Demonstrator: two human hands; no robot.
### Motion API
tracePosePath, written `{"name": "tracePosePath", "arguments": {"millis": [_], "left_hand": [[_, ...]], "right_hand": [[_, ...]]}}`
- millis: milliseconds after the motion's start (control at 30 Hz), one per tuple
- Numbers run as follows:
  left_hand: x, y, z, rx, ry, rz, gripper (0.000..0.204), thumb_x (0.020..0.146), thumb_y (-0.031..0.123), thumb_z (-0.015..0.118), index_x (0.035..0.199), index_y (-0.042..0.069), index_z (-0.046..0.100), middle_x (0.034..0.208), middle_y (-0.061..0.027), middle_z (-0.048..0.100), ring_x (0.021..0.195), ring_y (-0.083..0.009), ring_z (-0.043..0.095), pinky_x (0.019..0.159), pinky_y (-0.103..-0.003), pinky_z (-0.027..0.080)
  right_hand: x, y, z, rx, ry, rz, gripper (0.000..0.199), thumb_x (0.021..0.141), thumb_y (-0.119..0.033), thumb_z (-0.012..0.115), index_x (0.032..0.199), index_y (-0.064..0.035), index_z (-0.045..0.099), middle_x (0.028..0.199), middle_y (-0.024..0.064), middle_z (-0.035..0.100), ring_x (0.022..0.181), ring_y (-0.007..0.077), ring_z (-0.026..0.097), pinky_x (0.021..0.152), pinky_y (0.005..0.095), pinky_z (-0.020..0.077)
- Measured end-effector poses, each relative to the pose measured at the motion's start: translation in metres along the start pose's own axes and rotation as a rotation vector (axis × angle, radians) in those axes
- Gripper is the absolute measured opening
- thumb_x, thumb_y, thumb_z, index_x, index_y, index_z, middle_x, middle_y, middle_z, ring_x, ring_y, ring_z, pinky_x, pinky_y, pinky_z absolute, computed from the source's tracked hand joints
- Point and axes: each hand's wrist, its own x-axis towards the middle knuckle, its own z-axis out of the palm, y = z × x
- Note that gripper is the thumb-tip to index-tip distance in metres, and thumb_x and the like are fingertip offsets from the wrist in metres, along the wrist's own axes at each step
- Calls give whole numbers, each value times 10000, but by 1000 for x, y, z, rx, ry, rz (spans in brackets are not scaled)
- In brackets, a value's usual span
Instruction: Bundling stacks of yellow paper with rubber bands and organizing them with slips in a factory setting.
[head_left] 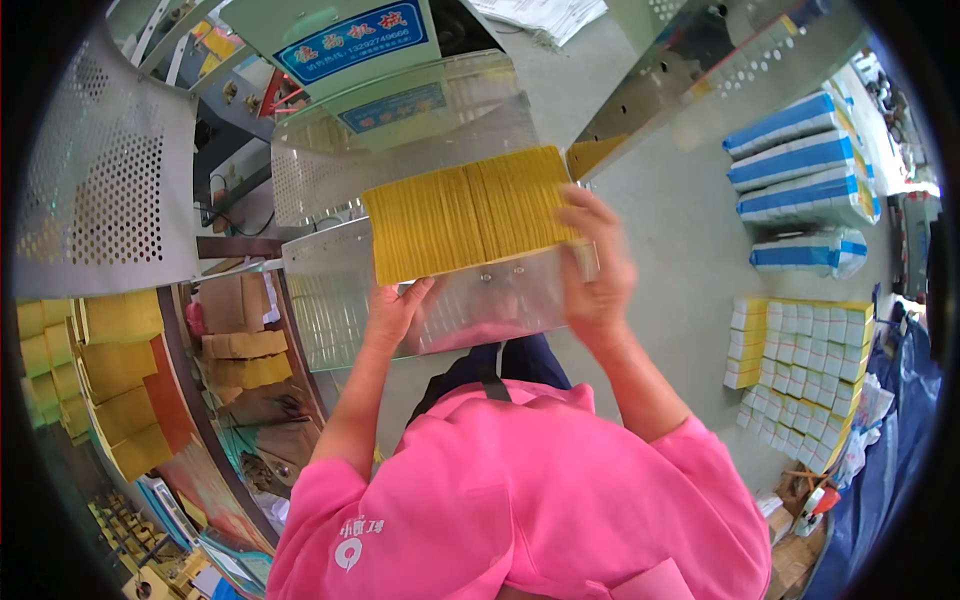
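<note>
A long row of yellow paper sheets, packed on edge, lies across the metal machine tray in front of me. My left hand grips its near left edge; the thumb shows and the other fingers are partly hidden beneath. At the right end, my right hand is curved around the sheets, its fingers slightly blurred by motion. Below the row, the shiny metal plate reflects the paper and my pink clothing. A clear plastic cover sits just behind the row.
Perforated grey metal panels stand at left. Shelves with yellow paper bundles are at lower left. On the floor at right lie blue-and-white wrapped packs and a stack of banded yellow-white bundles. A blue tarp hangs at far right.
</note>
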Motion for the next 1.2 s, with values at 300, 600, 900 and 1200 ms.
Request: {"name": "tracePosePath", "arguments": {"millis": [300, 600, 900, 1200], "left_hand": [[12, 11, 0, -84, -101, -51, 504, 835, 36, 728, 1287, 59, 506, 1163, -2, 605, 1074, -115, 561, 948, -297, 440], [-1, 92, -31, -53, -53, -115, 413, 886, 205, 685, 1239, 33, 556, 1159, -39, 625, 1044, -138, 594, 900, -298, 471], [1, 67, -53, 40, -138, -557, 618, 968, 476, 474, 1421, 61, 404, 1317, -82, 546, 1134, -178, 574, 875, -339, 515], [-5, 40, -69, -99, -25, -666, 631, 957, 617, 350, 1291, 120, 551, 1175, -48, 614, 961, -147, 594, 712, -334, 500]], "right_hand": [[-39, 100, 5, 384, -163, 405, 530, 815, -89, 643, 1329, -76, 516, 1344, 118, 501, 1272, 242, 464, 1032, 342, 392], [-9, 45, -5, 110, -410, 476, 331, 856, -261, 629, 1063, -2, 627, 931, 167, 644, 787, 300, 635, 738, 360, 498], [-22, 75, 21, 175, -437, 622, 442, 912, -389, 570, 1061, 20, 647, 733, 118, 633, 676, 226, 616, 632, 352, 483], [-38, 84, 16, 576, -276, 1011, 357, 986, -306, 514, 1143, -15, 648, 842, 1, 605, 673, 66, 551, 595, 210, 454]]}}
